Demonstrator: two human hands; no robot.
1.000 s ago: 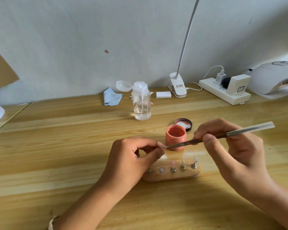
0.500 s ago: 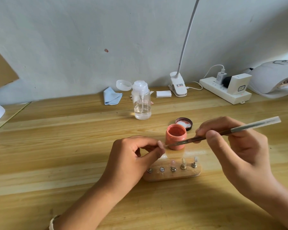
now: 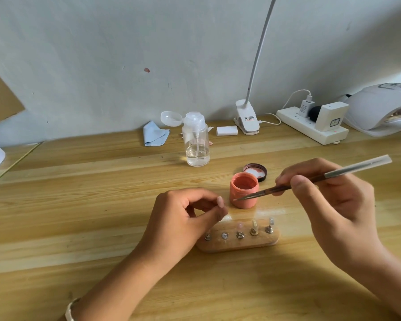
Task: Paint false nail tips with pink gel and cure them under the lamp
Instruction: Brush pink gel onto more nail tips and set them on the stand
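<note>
My left hand [image 3: 185,218] pinches a small pink nail tip [image 3: 220,201] between thumb and forefinger, just left of the open pink gel jar [image 3: 244,190]. My right hand [image 3: 329,205] grips a thin brush [image 3: 310,179]; its bristle end points left in front of the jar, a short gap from the nail tip. Below the hands lies a wooden holder [image 3: 239,239] with several metal pegs, some carrying nail tips. The white curing lamp [image 3: 380,107] stands at the far right by the wall.
The jar's lid [image 3: 256,170] lies behind the jar. A clear pump bottle [image 3: 196,142] stands further back, with a blue cloth [image 3: 154,135], a clip lamp [image 3: 247,119] and a white power strip [image 3: 310,126] along the wall.
The brush tip has drawn back to the right, off the nail tip. My left hand has stayed in place, turning the tip slightly.
</note>
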